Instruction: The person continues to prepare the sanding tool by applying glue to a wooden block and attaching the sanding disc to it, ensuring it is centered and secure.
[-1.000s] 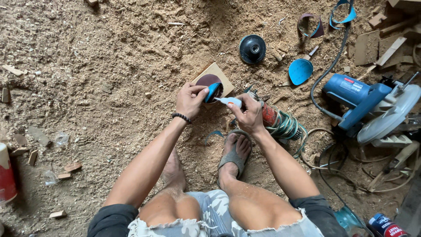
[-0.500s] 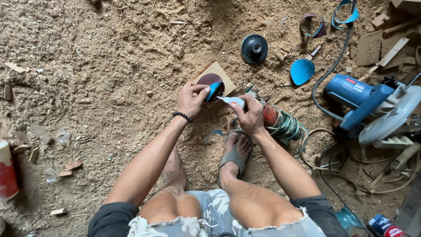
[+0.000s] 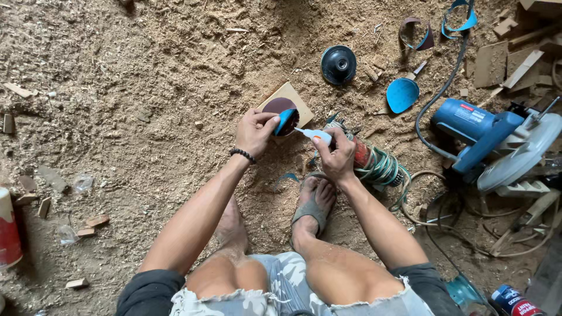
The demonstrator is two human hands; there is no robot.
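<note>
My left hand (image 3: 255, 132) holds a round sanding disc (image 3: 283, 114), dark maroon on one face and blue on the other, tilted up over a small square wooden board (image 3: 297, 99). My right hand (image 3: 338, 157) grips a small white glue tube (image 3: 317, 136) whose tip touches the disc's blue side. Both hands hover above the sawdust floor, just beyond my sandalled right foot (image 3: 312, 203).
A black round backing pad (image 3: 339, 64) lies further out, a blue disc (image 3: 402, 95) to its right. A blue circular saw (image 3: 496, 144) with cable sits at right, next to a grinder with green coiled cord (image 3: 379, 167). Wood scraps litter the edges; a red can (image 3: 8, 230) stands at left.
Both hands stay in the same place, with the glue tube tip still at the disc. Only the camera view has shifted slightly.
</note>
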